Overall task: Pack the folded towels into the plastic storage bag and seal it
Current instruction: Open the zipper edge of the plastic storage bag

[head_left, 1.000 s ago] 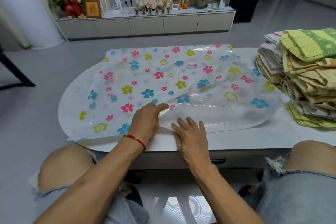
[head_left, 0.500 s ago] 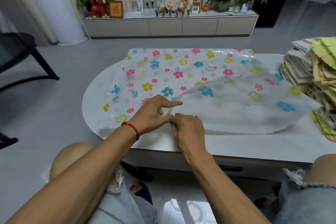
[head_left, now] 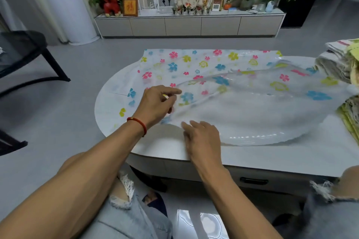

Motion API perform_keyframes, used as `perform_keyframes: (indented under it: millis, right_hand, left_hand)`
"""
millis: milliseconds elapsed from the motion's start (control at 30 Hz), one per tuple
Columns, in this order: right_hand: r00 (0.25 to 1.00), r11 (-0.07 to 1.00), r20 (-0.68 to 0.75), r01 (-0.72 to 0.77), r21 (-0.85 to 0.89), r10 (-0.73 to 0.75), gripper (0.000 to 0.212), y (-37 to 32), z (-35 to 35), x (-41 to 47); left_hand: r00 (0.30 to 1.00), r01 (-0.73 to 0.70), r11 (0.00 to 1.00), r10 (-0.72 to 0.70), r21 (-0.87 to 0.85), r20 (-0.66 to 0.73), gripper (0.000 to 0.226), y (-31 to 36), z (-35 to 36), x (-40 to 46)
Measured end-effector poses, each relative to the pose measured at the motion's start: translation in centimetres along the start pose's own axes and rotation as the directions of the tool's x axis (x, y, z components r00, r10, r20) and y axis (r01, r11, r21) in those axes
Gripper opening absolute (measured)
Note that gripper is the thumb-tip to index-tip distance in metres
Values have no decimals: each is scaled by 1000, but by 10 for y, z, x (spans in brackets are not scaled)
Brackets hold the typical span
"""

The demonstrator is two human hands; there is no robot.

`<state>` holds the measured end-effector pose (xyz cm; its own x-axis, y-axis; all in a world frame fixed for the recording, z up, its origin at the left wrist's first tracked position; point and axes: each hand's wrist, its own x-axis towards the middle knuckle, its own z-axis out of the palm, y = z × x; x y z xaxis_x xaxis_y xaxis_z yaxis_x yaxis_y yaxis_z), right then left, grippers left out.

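Observation:
A clear plastic storage bag (head_left: 242, 87) printed with pink, blue and yellow flowers lies spread over the white oval table (head_left: 252, 157). Its near mouth is puffed up and gapes open toward me. My left hand (head_left: 157, 103), with a red cord on the wrist, pinches the upper layer of the bag's mouth and lifts it. My right hand (head_left: 202, 137) rests flat on the lower layer at the near edge, fingers apart. A stack of folded towels (head_left: 342, 68) in yellow, green and white sits at the table's right end, partly cut off by the frame.
A black chair (head_left: 25, 60) stands on the grey floor to the left. A low white cabinet (head_left: 186, 25) with plants and ornaments runs along the far wall. A white column (head_left: 64, 6) stands at the back left. My knees are under the table's front edge.
My left hand has lifted the bag's top layer higher, so the mouth gapes wider. My right hand stays pressed on the near edge. The view has shifted left, pushing the towels to the frame's right edge.

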<state>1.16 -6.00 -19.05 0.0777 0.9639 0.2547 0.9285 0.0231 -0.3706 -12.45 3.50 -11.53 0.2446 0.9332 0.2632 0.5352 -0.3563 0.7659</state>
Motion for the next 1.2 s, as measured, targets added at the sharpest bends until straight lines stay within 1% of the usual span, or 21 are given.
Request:
perform_keyframes:
  millis: [33,100,167,233,267,333,400,433,500,533,567,633,700,767,833,867,900,967,1067,1133,1200]
  right_hand:
    - [999,999,4,39,10,-39,23,-5,0,6]
    - [999,997,5,51,50,-52,25,-6,-2,16]
    - [998,995,-27,60,79,-58,24,-3,0,19]
    - [995,993,-36,92,73,-90,21,1,6,16]
    - [995,993,-31,100,67,-98,20,2,10,13]
    - [994,993,-1,111,49,-111,18,6,18,3]
    - [993,993,18,121,5,-121,16,11,22,-11]
    - [993,993,-8,117,1,-117,13,13,23,-19]
    - [996,997,-55,75,33,-73,14,16,22,-30]
    - [998,998,-49,48,37,-46,11,14,20,-31]
    - [999,999,-37,27,35,-26,9,9,18,-28]
    - [999,998,-37,37,45,-36,18,-7,16,-14]
    - [994,988,-44,109,106,-105,19,-24,16,4]
    - [991,977,-35,131,165,-127,18,-34,16,17]
    - [992,975,-38,128,182,-123,21,-34,19,21]
    - [990,973,-55,136,186,-128,21,-31,22,20]
    - [989,972,-66,145,185,-135,20,-28,25,17]
    - [987,972,-44,158,174,-153,18,-23,35,7]
    - [986,978,-14,165,126,-165,16,-13,45,-12]
    - [988,981,-41,155,115,-151,19,-5,49,-27]
    - [984,976,-59,177,126,-170,24,2,50,-33]
  left_hand:
    - [997,-41,998,39,41,71,30,-2,-1,-3]
    - [966,-129,975,82,183,246,45,-9,-4,-9]
    - [924,-188,916,43,354,380,45,-17,-4,-16]
    - [908,-237,842,15,484,418,41,-24,-2,-21]
    - [917,-257,818,38,515,396,41,-27,-1,-21]
    - [949,-260,800,108,541,295,39,-31,-3,-16]
    - [978,-204,826,145,525,151,36,-35,-10,-6]
    - [989,-144,862,134,485,55,35,-36,-14,-1]
    - [992,-7,944,49,329,-119,32,-36,-24,8]
    - [988,49,972,-13,231,-154,31,-35,-27,11]
    - [988,88,988,-70,125,-137,30,-33,-29,12]
    - [993,114,993,-115,-25,-23,29,-26,-30,11]
    - [990,77,997,-75,-18,117,40,-23,-34,4]
    - [955,-14,988,-33,154,296,61,-25,-38,-4]
    - [903,-135,928,-29,347,428,63,-31,-35,-14]
    - [906,-159,895,-34,416,421,59,-34,-32,-17]
    - [930,-156,875,-25,458,366,55,-37,-30,-17]
    - [981,-96,869,-1,486,196,47,-39,-30,-13]
    - [1000,-16,909,21,417,-9,40,-37,-35,-2]
    - [992,17,938,27,345,-123,39,-35,-39,3]
    - [974,29,947,44,321,-220,37,-29,-46,11]
